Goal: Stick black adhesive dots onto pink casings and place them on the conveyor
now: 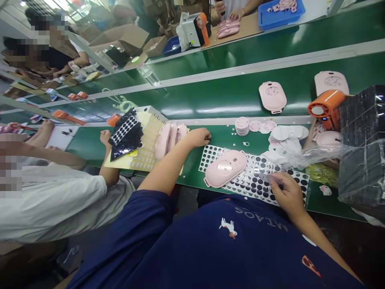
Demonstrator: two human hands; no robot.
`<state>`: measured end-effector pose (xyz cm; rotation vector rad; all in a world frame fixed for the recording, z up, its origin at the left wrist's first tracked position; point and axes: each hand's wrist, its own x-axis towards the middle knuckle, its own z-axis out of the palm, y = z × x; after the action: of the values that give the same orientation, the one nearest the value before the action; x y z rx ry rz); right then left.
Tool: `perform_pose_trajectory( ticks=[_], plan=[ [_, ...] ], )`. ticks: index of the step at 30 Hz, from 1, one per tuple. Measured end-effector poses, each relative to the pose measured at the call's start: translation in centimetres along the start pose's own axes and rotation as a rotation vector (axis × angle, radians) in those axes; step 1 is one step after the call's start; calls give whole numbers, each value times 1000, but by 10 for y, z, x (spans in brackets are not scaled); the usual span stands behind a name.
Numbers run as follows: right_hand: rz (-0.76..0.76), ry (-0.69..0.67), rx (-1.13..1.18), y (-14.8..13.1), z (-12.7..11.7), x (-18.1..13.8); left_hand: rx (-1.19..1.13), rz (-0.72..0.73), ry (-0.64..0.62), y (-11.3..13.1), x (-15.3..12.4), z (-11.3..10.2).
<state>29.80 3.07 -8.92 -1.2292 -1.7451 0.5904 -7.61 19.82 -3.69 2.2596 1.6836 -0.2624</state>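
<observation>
My right hand (287,193) is closed round grey metal tweezers (265,176), whose tip is over a sheet of black round stickers (258,188). On that sheet lies a pink oval plastic shell (218,176) with a round recess and a small dark window. My left hand (199,137) rests on the green bench left of the sheet, fingers curled; a small dark spot shows at the fingertips, and what they hold, if anything, is hidden. Beside my left forearm stand several pink shells (165,138). Round pink printed discs (242,126) are stacked beyond the sheet.
White backing papers (285,138) lie behind the sheet. An orange fan (326,104) and a plastic-wrapped black stack (363,148) stand at right. Two pink shells (273,97) sit on the far strip. A co-worker's hand (105,137) is near yellow sticker sheets (146,150) at left.
</observation>
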Motion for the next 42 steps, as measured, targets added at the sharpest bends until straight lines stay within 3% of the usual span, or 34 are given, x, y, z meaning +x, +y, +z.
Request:
perform_pose_trajectory(
  ticks=[4, 7, 12, 13, 15, 17, 18, 22, 31, 36, 42],
  plan=[
    [-14, -1, 14, 1, 0, -1, -48, -52, 16, 4, -3, -1],
    [-16, 0, 11, 1, 0, -1, -105, -114, 99, 9, -13, -9],
    [31, -22, 10, 0, -1, -1, -390, -123, 414, 26, -45, -19],
    [42, -28, 7, -1, -1, -1, -476, -104, 404, 29, -51, -17],
    [53, -32, 4, -1, -1, 0, -567, -80, 225, 35, -58, -10],
    [47, -23, 6, -2, -1, 1, -515, -97, 40, 39, -61, 3],
    [39, -18, 7, -2, -1, 1, -458, -113, 5, 41, -61, 10],
    [1, -15, 9, -3, -1, 2, -308, -175, 99, 43, -59, 32],
    [45, -35, 0, -2, -1, 0, -241, -255, 221, 43, -84, 44],
    [38, -36, -1, -3, -1, 1, -299, -138, 376, 48, -102, 74],
    [22, -50, -17, -3, -1, 2, -153, -121, 361, 49, -110, 95]
  ],
)
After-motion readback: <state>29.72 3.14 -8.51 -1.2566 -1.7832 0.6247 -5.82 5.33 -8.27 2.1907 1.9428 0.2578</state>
